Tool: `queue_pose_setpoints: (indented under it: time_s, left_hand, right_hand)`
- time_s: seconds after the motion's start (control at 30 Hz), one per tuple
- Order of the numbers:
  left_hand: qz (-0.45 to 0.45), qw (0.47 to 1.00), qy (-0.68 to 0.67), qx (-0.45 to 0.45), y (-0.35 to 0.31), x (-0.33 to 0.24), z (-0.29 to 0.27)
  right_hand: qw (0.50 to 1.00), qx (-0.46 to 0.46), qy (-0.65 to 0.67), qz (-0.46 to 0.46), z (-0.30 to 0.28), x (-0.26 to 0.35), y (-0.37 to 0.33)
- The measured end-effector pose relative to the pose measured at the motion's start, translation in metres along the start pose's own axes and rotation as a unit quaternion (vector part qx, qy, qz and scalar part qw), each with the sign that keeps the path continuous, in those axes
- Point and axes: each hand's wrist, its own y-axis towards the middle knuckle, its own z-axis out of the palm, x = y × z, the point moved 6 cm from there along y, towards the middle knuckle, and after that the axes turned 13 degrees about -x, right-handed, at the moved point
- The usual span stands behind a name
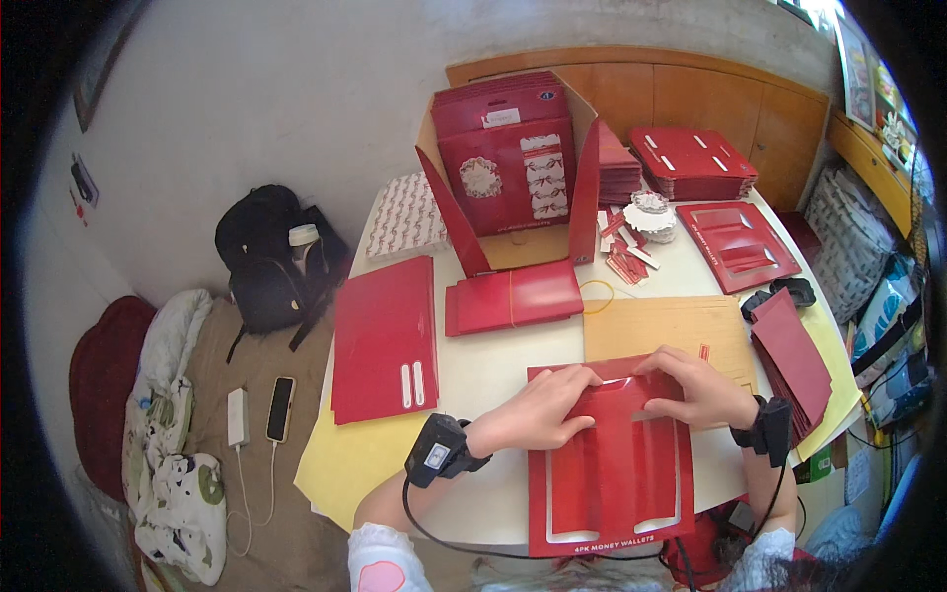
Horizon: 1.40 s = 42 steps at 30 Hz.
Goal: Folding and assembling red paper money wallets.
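A flat red money wallet pack [610, 518] with two long window openings lies at the table's near edge in front of me. My left hand [538, 409] is bent over its upper left part, fingertips by the top edge and thumb on the face. Across from it, my right hand [698, 390] curls over the upper right part, fingers and thumb pressed to the pack. Between the fingertips a pale strip shows at the top. Just beyond lies a tan cardboard sheet [666, 326], partly under the pack.
An upright red display box [588, 187] holds similar packs. Around it are a banded red bundle [518, 299], flat red sheets [383, 335], a red stack [691, 163], a finished-looking pack [738, 247], paper labels [626, 259] and dark red wallets [791, 360]. A black backpack [276, 257] stands left.
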Motion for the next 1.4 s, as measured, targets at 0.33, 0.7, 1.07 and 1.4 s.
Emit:
queue_pose_setpoints:
  time_s: [0.33,0.7,1.07,1.4]
  left_hand:
    - [-0.02,1.0,0.005,0.015,0.003,0.003,-0.005]
    - [-0.01,1.0,0.016,0.006,0.002,0.004,-0.004]
    - [-0.018,1.0,0.02,0.01,0.002,0.006,-0.001]
    - [-0.015,1.0,0.012,0.012,0.001,0.007,0.002]
  right_hand:
    - [1.0,0.011,0.017,0.023,-0.004,-0.017,-0.006]
    - [0.999,0.011,0.004,0.046,0.0,-0.023,-0.008]
    - [0.996,0.028,0.006,0.083,0.002,-0.021,-0.006]
    - [0.996,0.035,-0.008,0.078,0.005,-0.026,-0.008]
